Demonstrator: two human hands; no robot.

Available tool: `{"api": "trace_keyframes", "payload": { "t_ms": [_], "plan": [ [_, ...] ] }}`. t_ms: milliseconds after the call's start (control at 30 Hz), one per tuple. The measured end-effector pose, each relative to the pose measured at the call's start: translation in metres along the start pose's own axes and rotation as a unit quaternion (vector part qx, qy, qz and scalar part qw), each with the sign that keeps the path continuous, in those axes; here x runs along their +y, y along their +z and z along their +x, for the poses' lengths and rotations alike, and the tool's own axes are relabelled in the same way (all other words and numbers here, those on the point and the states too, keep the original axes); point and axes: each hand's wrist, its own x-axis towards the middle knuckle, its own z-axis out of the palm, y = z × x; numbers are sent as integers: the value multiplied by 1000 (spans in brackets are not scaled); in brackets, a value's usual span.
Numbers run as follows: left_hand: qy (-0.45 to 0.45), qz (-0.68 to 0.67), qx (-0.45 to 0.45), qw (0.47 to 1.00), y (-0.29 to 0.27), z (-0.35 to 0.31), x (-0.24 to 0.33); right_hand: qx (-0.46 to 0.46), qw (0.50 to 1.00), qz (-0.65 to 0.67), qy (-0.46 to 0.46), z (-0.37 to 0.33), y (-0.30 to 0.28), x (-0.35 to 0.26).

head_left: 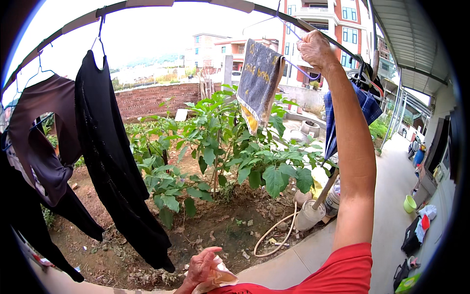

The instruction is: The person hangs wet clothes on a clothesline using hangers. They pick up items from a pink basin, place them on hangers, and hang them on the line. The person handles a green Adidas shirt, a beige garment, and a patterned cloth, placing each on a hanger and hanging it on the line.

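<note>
Towel [260, 78], grey and yellow: hung folded over a purple hanger [309, 76], below the rail [268, 11], right of its middle. Right hand [317, 49]: grip curled closed beside the hanger; whether on hanger or rail could not be told. Left hand [199, 267]: grip closed on a pale cloth [223, 275], low down. Handling, as judged: hanger wanted steadying, towel centring. Towel's long axis: near upright, yellow end downward; hanger's bar sloped down rightward.

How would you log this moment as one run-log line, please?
left hand: low, holding pale cloth | right hand: raised, curled at purple hanger | gray towel: draped over hanger | black garment: hanging, left
</note>
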Motion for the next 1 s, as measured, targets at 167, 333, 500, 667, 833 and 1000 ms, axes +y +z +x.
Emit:
{"api": "trace_keyframes", "payload": {
  "t_ms": [167,333,500,667,833,1000],
  "plan": [
    [68,-18,61,996,42,47,9,-47,967,250,9,-50,-33,44],
    [111,-36,72,991,73,95,25,-147,935,321,-18,-127,-5,99],
    [58,12,81,995,96,142,26,-230,882,406,59,-195,-4,131],
    [-71,-39,68,994,108,182,-4,-235,870,427,73,-226,-13,153],
    [-112,-176,28,978,135,196,-23,-226,852,462,100,-243,-14,187],
    [-41,44,30,998,153,207,-43,-229,852,458,111,-264,-15,216]
  ]
}}
